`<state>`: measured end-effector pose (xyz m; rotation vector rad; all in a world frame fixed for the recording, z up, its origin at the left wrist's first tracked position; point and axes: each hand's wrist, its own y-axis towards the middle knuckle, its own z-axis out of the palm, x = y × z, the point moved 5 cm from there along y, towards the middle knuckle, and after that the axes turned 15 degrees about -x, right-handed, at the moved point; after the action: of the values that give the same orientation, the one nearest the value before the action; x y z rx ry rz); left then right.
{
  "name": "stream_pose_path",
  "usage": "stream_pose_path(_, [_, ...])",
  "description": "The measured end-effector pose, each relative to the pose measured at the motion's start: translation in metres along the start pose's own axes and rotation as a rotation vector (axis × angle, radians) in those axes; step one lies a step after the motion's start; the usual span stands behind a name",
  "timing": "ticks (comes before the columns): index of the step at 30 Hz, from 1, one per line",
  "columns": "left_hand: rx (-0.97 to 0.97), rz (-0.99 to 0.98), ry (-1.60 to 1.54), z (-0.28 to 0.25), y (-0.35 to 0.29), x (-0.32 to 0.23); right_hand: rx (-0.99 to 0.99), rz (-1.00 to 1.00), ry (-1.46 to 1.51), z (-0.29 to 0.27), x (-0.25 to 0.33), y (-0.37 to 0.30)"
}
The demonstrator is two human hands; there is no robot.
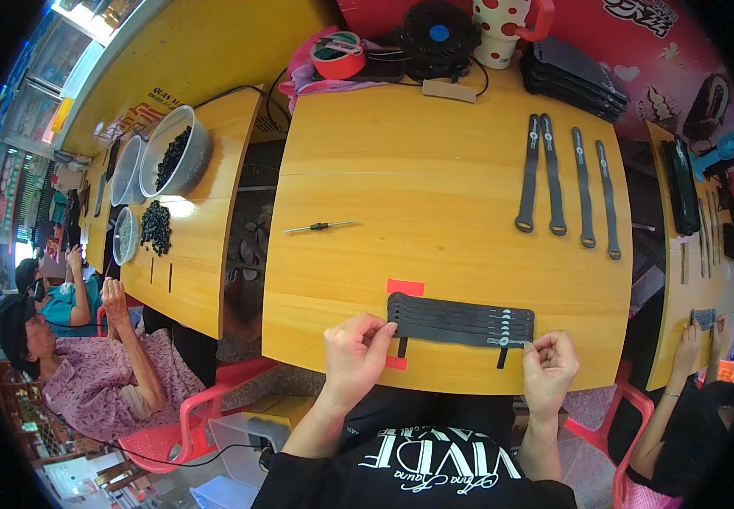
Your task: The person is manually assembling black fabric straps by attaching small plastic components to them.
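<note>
Four loose straps (569, 182), two hands (354, 356).

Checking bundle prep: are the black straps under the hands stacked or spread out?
Stacked: the black fabric straps lie flat, overlapped in one neat row on the yellow wooden table, both hands at their ends.

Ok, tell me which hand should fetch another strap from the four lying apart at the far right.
Right, probably. The right hand sits at the stack's right end, on the same side as the four loose straps. The left hand pinches the stack's left end, farther away.
</note>
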<state>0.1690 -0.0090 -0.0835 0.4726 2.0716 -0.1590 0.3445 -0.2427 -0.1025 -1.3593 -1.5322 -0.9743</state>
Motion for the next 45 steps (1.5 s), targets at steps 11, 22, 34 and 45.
stream_pose_path(11, [-0.002, 0.03, 0.04, 0.001, 0.002, -0.003, 0.009, -0.005, -0.015, -0.001, -0.001, 0.001])
stream_pose_path(22, [-0.021, -0.019, -0.003, 0.003, 0.003, 0.001, -0.008, -0.072, -0.019, 0.002, 0.002, 0.001])
stream_pose_path(34, [-0.177, 0.65, 0.136, -0.022, -0.027, -0.019, -0.23, -0.522, -0.184, -0.01, 0.021, -0.02])
stream_pose_path(45, [0.496, 0.784, 0.691, 0.002, -0.024, 0.007, 0.291, -0.926, -0.742, 0.027, 0.032, -0.063])
